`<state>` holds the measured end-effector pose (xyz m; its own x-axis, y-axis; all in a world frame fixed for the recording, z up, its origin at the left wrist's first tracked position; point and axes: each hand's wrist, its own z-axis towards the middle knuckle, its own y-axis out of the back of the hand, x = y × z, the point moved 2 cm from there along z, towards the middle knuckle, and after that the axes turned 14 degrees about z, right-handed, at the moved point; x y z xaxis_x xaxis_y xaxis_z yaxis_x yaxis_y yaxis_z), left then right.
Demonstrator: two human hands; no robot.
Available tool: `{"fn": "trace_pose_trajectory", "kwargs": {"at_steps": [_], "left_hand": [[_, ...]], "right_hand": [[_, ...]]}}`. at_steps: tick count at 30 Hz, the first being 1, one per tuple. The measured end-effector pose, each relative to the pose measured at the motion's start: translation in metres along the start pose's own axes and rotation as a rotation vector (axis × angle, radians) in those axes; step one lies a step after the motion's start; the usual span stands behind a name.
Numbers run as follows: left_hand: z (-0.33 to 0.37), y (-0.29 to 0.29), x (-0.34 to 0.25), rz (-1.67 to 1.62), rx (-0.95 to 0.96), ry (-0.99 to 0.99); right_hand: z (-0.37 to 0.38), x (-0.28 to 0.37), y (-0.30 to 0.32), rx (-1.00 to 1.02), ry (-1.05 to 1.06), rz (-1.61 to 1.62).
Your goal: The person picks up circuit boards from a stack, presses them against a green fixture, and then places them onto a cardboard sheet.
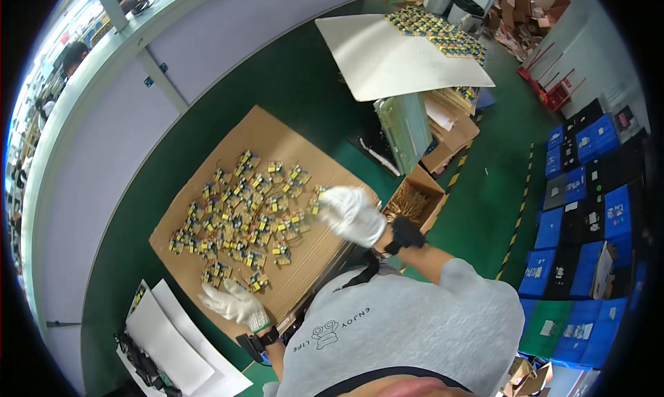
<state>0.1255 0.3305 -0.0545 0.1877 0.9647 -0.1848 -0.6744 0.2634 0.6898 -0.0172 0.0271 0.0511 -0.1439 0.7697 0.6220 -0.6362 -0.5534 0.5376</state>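
Observation:
Many small circuit boards [238, 217] with yellow components lie in a loose cluster on a flat brown cardboard sheet [304, 141]. My right hand [351, 216], in a white glove, is over the sheet's right side and smeared by motion. A circuit board [316, 199] shows at its fingertips, and the fingers look closed on it. At the sheet's near left edge, my left hand [234, 306] rests in a white glove with its fingers stretched out. It holds nothing I can see. The closest circuit board [257, 281] to it lies just beyond the fingers.
A cardboard box [432, 193] of thin tan pieces stands right of the sheet. Beyond it are stacked clear panels [404, 131] and a white board [387, 54] bearing more circuit boards. White sheets [173, 342] lie at lower left. Blue bins [550, 231] line the right side.

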Motion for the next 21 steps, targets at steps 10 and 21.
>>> {"fn": "trace_pose_trajectory", "kwargs": {"at_steps": [10, 21], "left_hand": [[0.015, 0.016, -0.058, 0.116, -0.058, 0.229], [0.005, 0.034, -0.144, 0.120, -0.035, 0.227]], "right_hand": [[0.008, -0.193, 0.341, -0.702, -0.700, -1.063], [-0.003, -0.438, 0.508, -0.206, -1.131, -0.901]]}}
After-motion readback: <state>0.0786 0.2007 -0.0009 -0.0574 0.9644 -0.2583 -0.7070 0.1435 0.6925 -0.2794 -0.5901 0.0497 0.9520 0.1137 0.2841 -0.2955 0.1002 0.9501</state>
